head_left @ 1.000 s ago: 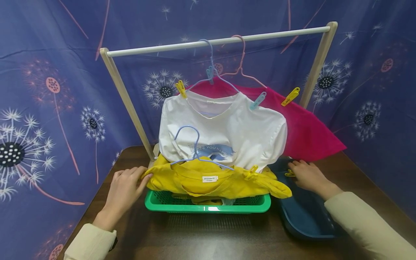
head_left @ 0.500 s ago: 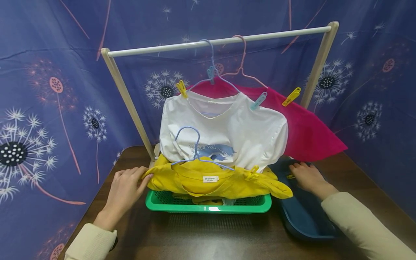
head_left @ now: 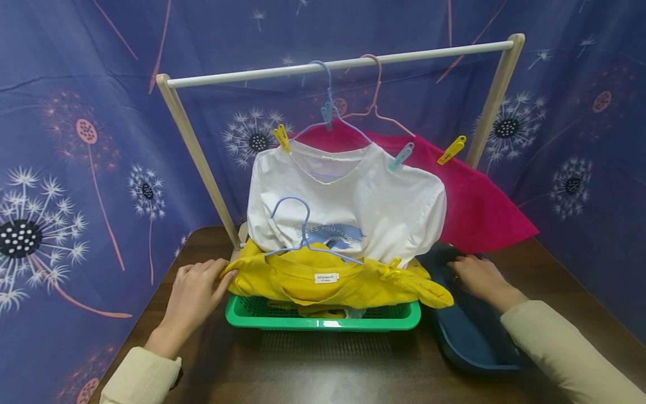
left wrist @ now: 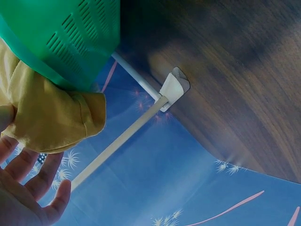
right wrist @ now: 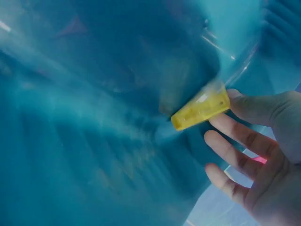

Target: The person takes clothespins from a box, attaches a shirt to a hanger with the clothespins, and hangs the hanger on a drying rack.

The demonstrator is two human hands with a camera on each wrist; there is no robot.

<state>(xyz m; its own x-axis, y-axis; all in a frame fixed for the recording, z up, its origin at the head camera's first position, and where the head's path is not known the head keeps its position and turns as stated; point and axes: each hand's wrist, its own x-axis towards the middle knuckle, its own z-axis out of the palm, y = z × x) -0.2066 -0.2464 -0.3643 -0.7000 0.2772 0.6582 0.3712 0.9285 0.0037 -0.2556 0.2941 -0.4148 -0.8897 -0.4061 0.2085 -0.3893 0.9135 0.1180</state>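
Observation:
My left hand (head_left: 194,292) pinches the sleeve end of a yellow T-shirt (head_left: 254,280), which lies over a green basket (head_left: 323,324). In the left wrist view the thumb and fingers meet the sleeve (left wrist: 56,115). A blue hanger (head_left: 305,224) stands up out of the shirt's neck, and a yellow clothespin (head_left: 391,268) clips its right shoulder. Inside a dark blue tray (head_left: 479,350), my right hand (head_left: 481,278) is low near the far end. The right wrist view has its thumb and forefinger pinching another yellow clothespin (right wrist: 201,110).
Behind the basket a drying rack with a white rail (head_left: 444,53) carries a white T-shirt (head_left: 398,202) and a magenta garment (head_left: 479,207) on hangers, both with clothespins. A patterned curtain (head_left: 91,45) surrounds the wooden table (head_left: 282,370).
My right hand has shifted slightly within the tray, and the yellow clothespin that showed beside its fingers is now hidden in the head view. My left hand keeps its place on the sleeve.

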